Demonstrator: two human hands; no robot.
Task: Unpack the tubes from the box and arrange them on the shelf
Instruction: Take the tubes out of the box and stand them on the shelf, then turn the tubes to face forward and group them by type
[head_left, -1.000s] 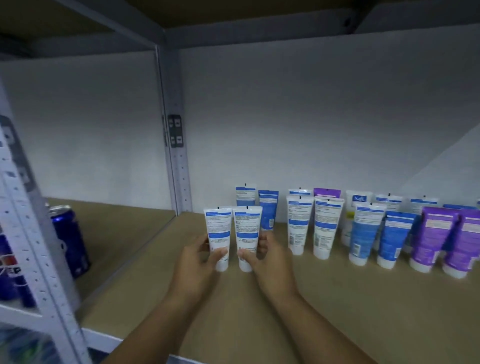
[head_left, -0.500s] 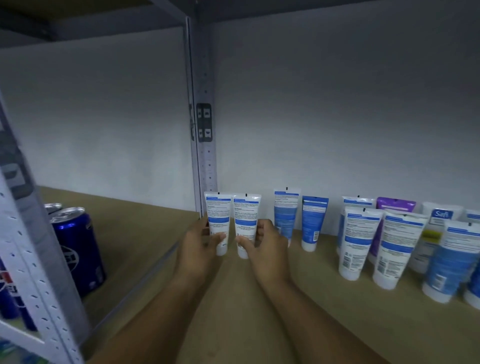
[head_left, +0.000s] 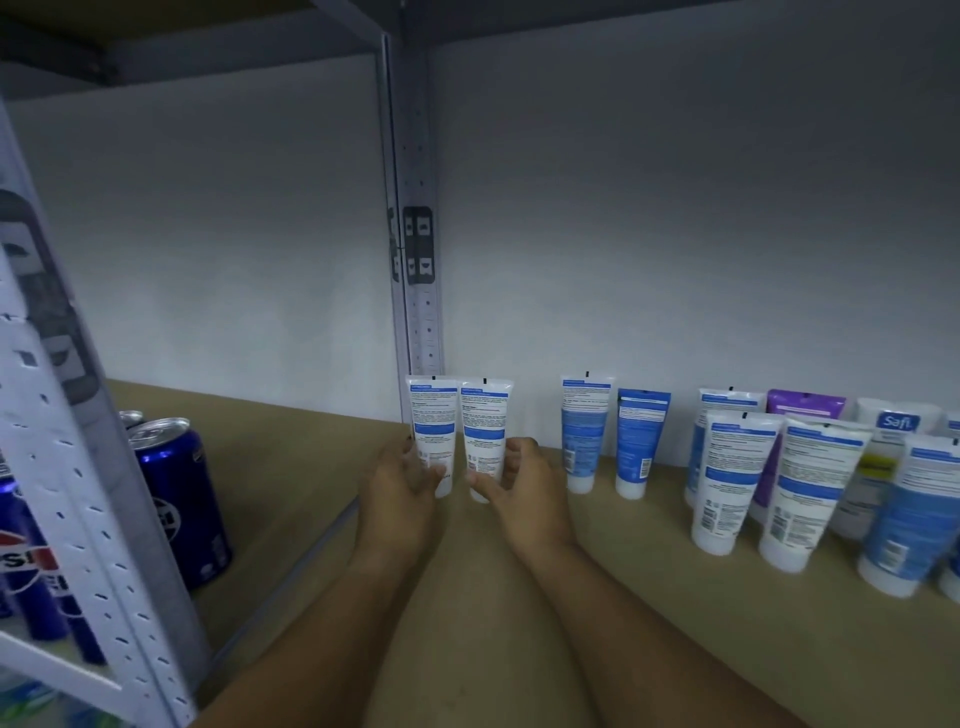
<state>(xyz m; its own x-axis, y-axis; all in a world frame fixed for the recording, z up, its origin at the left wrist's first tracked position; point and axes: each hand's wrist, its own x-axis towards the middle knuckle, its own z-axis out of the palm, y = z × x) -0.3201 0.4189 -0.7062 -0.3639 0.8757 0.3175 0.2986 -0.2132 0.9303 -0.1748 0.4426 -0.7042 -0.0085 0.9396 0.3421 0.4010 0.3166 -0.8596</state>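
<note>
2 upright tubes (head_left: 457, 436) side-by-side on shelf (head_left: 649, 597); L hand (head_left: 397, 493) & R hand (head_left: 524, 493) fingers curled round 1 each.

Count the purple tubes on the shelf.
1: the purple tube stands in the back row at right, behind two white tubes. More may lie beyond the right edge.

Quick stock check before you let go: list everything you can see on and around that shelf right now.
held tubes: 2, white with blue bands, upright at the back left by the post
placed tubes: at least 9 in view, white, blue and one purple, upright in two rows to the right, running past the frame edge
shelf board: 1, tan
post: 1, grey metal, at the back
cans: several, dark blue, neighbouring bay on the left
left hand: grips the left held tube
right hand: grips the right held tube
</note>
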